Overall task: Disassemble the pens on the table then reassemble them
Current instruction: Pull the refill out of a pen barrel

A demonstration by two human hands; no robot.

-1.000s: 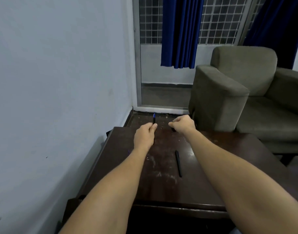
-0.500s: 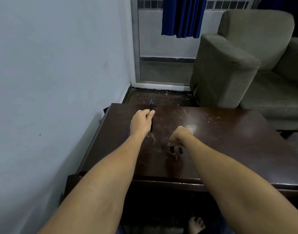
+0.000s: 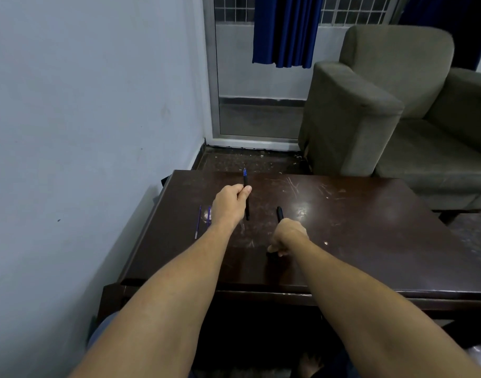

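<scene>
Frame centre: left hand [image 3: 228,205] fingers pinch the slim black pen barrel with blue tip [image 3: 246,195] mid-shaft; right hand [image 3: 287,237] clamps a second black pen [image 3: 279,213] against the dark wooden desk [image 3: 356,241] — light, stiff, likely slick plastic, best gripped near joints.

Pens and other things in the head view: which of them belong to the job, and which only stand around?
For the job:
- pen with blue tip in left hand
- black pen under right hand
- two thin blue refills
- table

Standing around:
- armchair
- blue curtain
</scene>
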